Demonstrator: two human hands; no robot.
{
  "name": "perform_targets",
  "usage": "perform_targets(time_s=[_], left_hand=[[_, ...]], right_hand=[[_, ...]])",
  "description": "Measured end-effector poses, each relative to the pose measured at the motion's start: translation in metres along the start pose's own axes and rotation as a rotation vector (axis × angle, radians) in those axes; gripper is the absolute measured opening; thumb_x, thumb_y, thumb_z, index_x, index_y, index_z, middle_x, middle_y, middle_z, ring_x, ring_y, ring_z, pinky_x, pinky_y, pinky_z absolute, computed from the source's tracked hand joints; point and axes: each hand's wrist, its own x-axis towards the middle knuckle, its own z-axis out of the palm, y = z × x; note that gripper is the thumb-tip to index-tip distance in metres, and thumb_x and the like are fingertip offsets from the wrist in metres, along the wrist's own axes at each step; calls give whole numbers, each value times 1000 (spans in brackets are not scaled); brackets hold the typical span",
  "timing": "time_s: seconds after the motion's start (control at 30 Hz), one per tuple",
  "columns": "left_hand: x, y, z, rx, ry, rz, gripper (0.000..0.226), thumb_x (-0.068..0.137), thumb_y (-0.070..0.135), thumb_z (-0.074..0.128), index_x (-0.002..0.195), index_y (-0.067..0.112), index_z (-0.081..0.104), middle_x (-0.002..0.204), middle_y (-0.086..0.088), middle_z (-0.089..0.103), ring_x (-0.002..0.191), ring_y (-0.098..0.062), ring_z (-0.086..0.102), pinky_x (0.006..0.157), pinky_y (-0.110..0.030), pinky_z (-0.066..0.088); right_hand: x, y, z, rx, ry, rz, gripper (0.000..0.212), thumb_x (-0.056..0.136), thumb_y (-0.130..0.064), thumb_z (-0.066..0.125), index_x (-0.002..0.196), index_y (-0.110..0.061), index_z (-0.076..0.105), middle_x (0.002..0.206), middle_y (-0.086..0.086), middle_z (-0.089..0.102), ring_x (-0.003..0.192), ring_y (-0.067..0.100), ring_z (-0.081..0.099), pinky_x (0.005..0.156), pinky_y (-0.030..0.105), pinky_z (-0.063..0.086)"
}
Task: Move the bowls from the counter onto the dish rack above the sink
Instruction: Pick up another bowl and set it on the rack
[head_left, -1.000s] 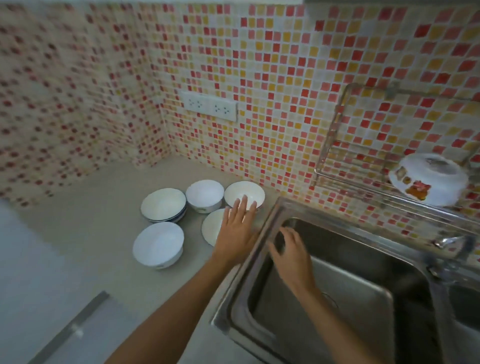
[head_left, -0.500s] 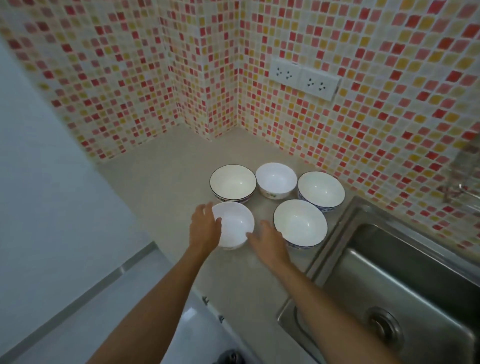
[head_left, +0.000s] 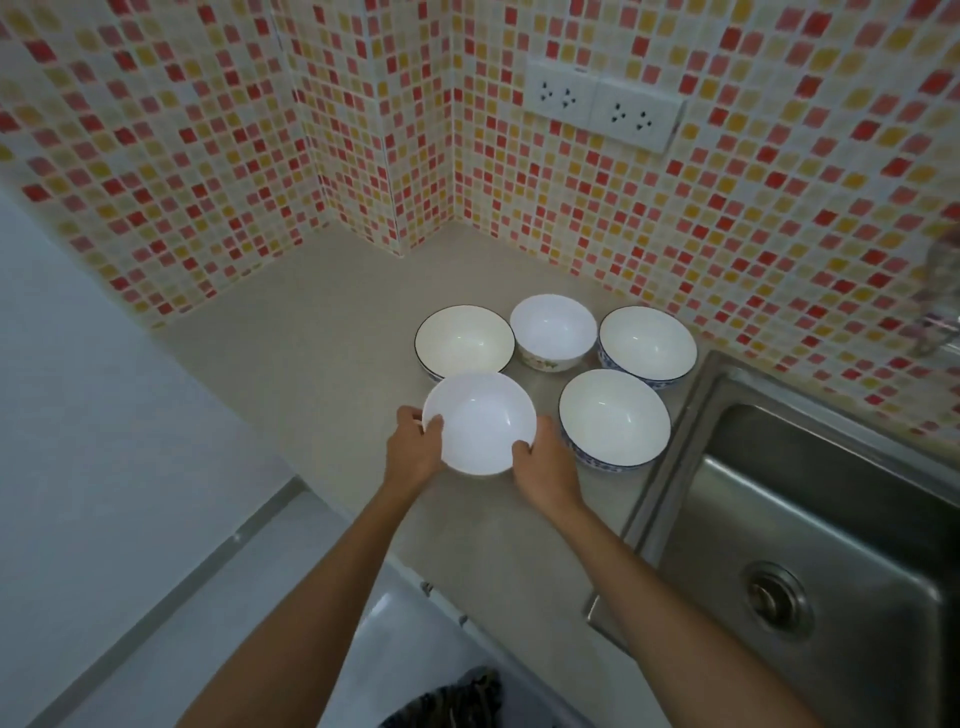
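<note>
Five bowls (head_left: 553, 332) cluster on the counter (head_left: 322, 332), left of the sink (head_left: 810, 519).

This is a home kitchen. A steel sink (head_left: 810, 525) with a round drain (head_left: 777, 601) is set into a beige bench (head_left: 322, 332). Behind the sink and round the corner to its left, the walls (head_left: 779, 218) are clad in small red, orange and cream mosaic tiles. A double wall socket (head_left: 602, 104) sits above, and white bowls (head_left: 553, 330) stand just left of the sink.

Glossy white bowls (head_left: 613, 415) – matt beige counter (head_left: 322, 332) – brushed-metal sink (head_left: 831, 519), glazed mosaic tiles (head_left: 727, 218).
</note>
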Motion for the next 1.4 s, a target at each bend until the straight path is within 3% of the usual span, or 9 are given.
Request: perform_targets(time_s=[0.1, 0.27, 0.43, 0.57, 0.67, 0.87, 1.0, 1.13, 1.4], left_hand=[[-5, 30, 7, -168, -115, -4, 33, 96, 40, 47, 115, 15, 38, 121, -10, 51, 102, -26, 56, 81, -48, 57], [-28, 92, 53, -379, -415, 35, 39, 98, 53, 29, 126, 31, 44, 117, 6, 58, 103, -16, 58, 71, -36, 55], [-63, 138, 116, -466, -609, 66, 37, 95, 57, 30, 125, 39, 41, 123, 3, 58, 100, -15, 58, 88, -43, 53], [-97, 161, 163, -497, -663, 87, 28, 96, 53, 34, 120, 39, 38, 103, 8, 58, 92, -16, 59, 71, -32, 56], [-113, 169, 191, -516, -730, 54, 47, 87, 63, 46, 126, 37, 44, 122, -3, 60, 109, -25, 59, 94, -48, 51], [-125, 173, 237, -354, -643, 198, 81, 69, 85, 41, 121, 24, 57, 132, -6, 59, 122, -29, 55, 104, -49, 44], [-147, 196, 242, -415, -537, 306, 51, 73, 78, 43, 106, 41, 54, 126, 3, 58, 119, -29, 54, 102, -50, 45], [-176, 223, 242, -514, -526, 427, 24, 76, 69, 46, 98, 62, 50, 119, 12, 55, 111, -21, 56, 92, -40, 50], [-194, 278, 260, -261, -339, 924, 54, 85, 65, 37, 134, 42, 33, 133, 11, 42, 116, -14, 50, 84, -25, 48]], right_hand=[[-6, 2, -25, 63, 86, 7, 39, 92, -14, 43, 131, -11, 42, 120, 14, 59, 95, 29, 54, 74, 31, 42], [-20, 17, -77, 110, 272, -1, 45, 94, -19, 45, 138, -18, 36, 118, 5, 57, 98, 25, 58, 72, 33, 53], [-40, 50, -140, 156, 471, 38, 30, 95, -25, 44, 124, -18, 48, 112, 4, 64, 90, 21, 63, 74, 40, 56], [-59, 80, -192, 129, 590, 48, 30, 98, -28, 45, 124, -14, 52, 109, 1, 63, 89, 17, 58, 67, 25, 44], [-70, 104, -222, 134, 638, 60, 32, 100, -34, 42, 123, -16, 55, 109, -1, 64, 94, 16, 61, 70, 27, 49], [-92, 140, -277, 66, 833, 27, 26, 101, -28, 43, 83, -18, 60, 73, -8, 59, 67, 2, 54, 63, 22, 42], [-103, 140, -329, -123, 1032, -143, 26, 101, -20, 43, 107, -8, 65, 102, 0, 65, 95, 9, 55, 86, 19, 41], [-96, 144, -374, -304, 1126, -251, 37, 100, -23, 41, 128, -5, 58, 133, 10, 59, 132, 23, 45, 113, 41, 35], [-66, 191, -420, -577, 1099, -224, 47, 101, -29, 32, 129, -2, 58, 135, 14, 57, 131, 26, 50, 118, 42, 22]])
